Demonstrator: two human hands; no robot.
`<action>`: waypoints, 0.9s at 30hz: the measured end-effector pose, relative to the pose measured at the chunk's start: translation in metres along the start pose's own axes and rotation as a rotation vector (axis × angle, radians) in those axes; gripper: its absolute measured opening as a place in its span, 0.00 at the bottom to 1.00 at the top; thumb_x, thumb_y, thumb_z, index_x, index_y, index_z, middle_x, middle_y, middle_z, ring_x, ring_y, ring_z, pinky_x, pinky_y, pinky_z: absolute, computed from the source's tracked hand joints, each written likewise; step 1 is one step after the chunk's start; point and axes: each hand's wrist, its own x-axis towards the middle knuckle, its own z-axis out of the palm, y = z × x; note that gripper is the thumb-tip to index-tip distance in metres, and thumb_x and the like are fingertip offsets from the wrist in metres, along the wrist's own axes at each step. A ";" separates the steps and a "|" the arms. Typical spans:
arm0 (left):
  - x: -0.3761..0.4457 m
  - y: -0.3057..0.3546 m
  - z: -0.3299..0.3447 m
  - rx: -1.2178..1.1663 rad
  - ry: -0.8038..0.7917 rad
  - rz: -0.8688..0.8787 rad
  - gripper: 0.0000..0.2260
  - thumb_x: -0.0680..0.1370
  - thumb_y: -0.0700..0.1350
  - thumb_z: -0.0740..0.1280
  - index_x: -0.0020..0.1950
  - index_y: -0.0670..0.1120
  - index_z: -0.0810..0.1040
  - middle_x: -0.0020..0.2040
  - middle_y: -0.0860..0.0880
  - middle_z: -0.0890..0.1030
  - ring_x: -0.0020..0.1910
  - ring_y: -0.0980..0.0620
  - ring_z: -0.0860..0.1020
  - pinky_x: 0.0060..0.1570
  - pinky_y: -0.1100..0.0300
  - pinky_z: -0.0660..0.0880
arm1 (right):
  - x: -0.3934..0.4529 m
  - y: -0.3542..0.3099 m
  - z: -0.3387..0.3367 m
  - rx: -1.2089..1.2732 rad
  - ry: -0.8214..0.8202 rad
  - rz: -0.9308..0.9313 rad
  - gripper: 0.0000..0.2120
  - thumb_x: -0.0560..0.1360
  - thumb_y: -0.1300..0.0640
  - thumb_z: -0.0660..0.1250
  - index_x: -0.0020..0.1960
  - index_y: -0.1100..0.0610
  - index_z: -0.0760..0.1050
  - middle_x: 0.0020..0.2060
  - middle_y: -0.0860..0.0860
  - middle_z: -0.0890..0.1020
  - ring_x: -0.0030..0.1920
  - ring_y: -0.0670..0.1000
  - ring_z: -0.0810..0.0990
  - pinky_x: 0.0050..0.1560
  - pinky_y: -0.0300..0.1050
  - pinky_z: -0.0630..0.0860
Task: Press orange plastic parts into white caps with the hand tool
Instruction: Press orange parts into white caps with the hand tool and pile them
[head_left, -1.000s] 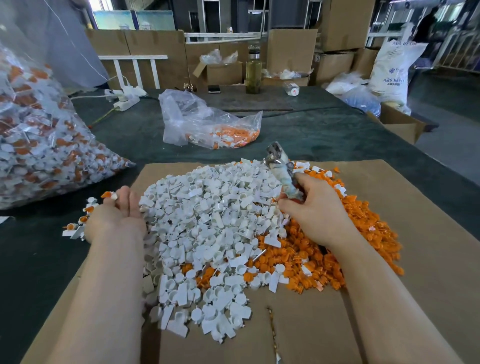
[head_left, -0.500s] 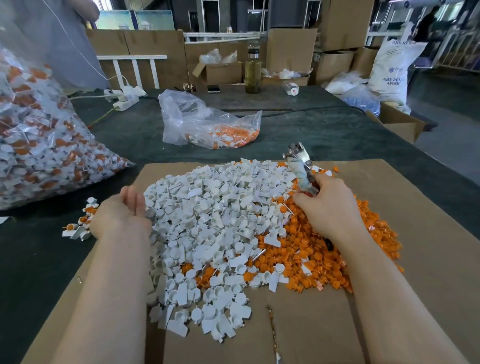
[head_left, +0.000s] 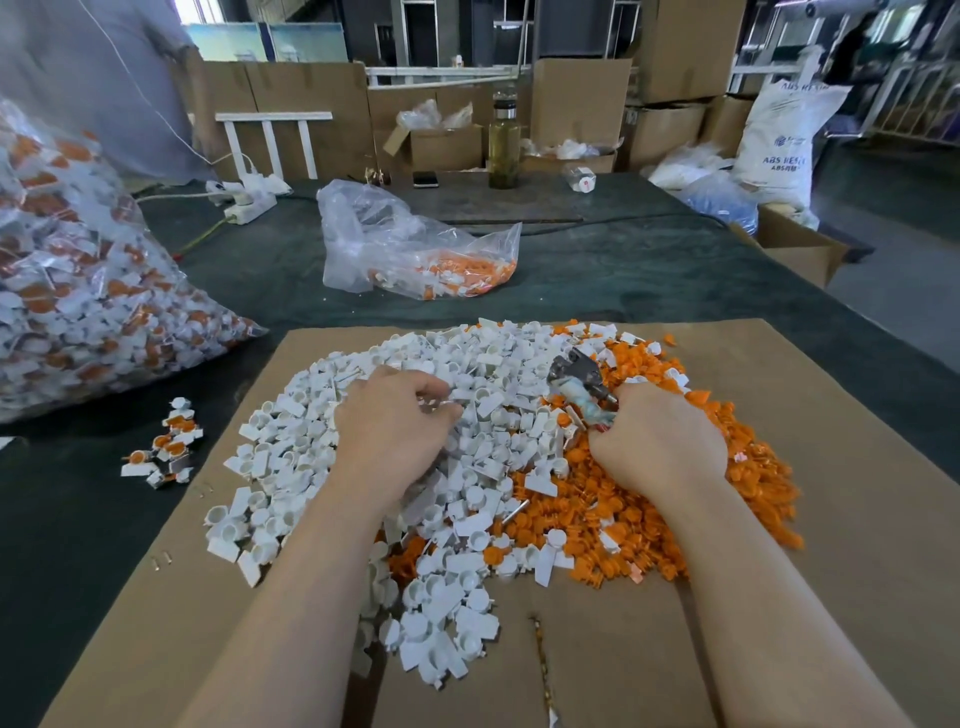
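White caps (head_left: 322, 457) heaped on cardboard sheet (head_left: 831, 519) over dark worktop (head_left: 623, 270), orange plastic parts (head_left: 623, 525) piled just beside, right of them, edges mixed. Left hand (head_left: 387, 431) down in white heap, fingers curled, pinching what looks like one cap between fingertips; exact piece hard to tell. Right hand (head_left: 657, 441) on orange pile, gripping hand tool (head_left: 579, 387) by wrapped handle, metal head tilted up and away. Small cluster of finished pieces (head_left: 166, 447) off sheet at left. Large clear bag (head_left: 78, 291) of assembled pieces far left, smaller bag (head_left: 415, 249) with orange parts behind. Judged: parts light, stiff, smooth plastic, likely to slip or scatter; best pinched at cap rim or flat tab, opening up. Tool heavier, rigid; firm hold low on handle. Pressing not yet begun.
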 end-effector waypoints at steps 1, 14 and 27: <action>0.000 0.001 0.000 0.025 0.003 0.018 0.10 0.77 0.53 0.69 0.58 0.56 0.82 0.63 0.50 0.76 0.64 0.47 0.73 0.66 0.46 0.69 | 0.000 0.000 0.000 -0.002 -0.005 0.001 0.11 0.73 0.46 0.67 0.41 0.48 0.66 0.34 0.46 0.72 0.31 0.46 0.69 0.26 0.40 0.62; -0.003 0.003 0.002 -0.229 0.086 0.073 0.04 0.76 0.51 0.73 0.41 0.57 0.82 0.38 0.60 0.81 0.37 0.63 0.77 0.34 0.68 0.66 | 0.001 -0.002 0.001 0.053 0.119 -0.018 0.15 0.76 0.41 0.64 0.41 0.50 0.67 0.32 0.46 0.71 0.30 0.46 0.68 0.25 0.40 0.62; -0.012 0.016 -0.002 -0.714 0.085 0.045 0.06 0.74 0.45 0.75 0.45 0.56 0.83 0.37 0.59 0.85 0.36 0.58 0.84 0.37 0.69 0.77 | -0.002 -0.010 -0.008 0.630 0.137 -0.126 0.13 0.74 0.44 0.70 0.42 0.54 0.76 0.33 0.47 0.79 0.32 0.47 0.76 0.30 0.41 0.67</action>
